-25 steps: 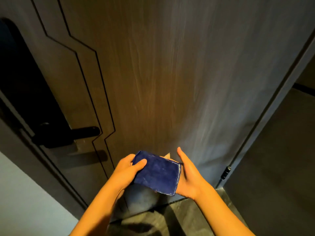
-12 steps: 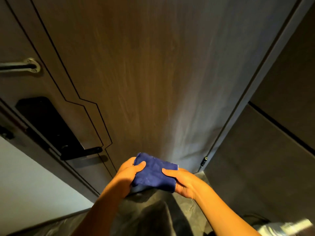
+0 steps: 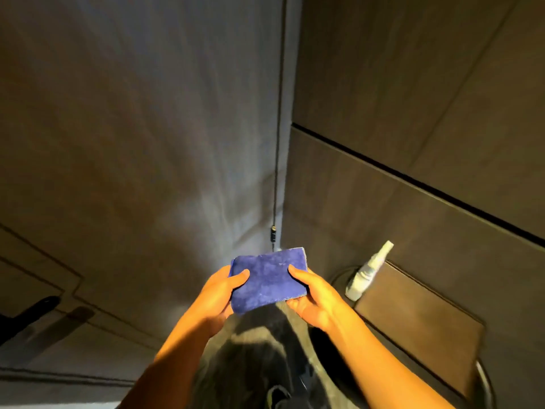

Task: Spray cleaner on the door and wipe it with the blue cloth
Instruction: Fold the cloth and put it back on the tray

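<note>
Blue folded microfibre cloth (image 3: 267, 279) sits pinched by its side edges between left hand (image 3: 219, 292) and right hand (image 3: 314, 295), in front of the dark wood-grain door (image 3: 141, 128) (soft, light, floppy, so palm it flat), white spray bottle (image 3: 367, 273) untouched nearby.

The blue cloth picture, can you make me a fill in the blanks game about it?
1. The folded cloth is the colour ____.
2. The cloth is held by ____ hands, the left hand and the right hand.
3. The white spray bottle stands to the ____ of the cloth.
4. The big brown surface behind the cloth is the ____.

Missing words: blue; two; right; door
</note>
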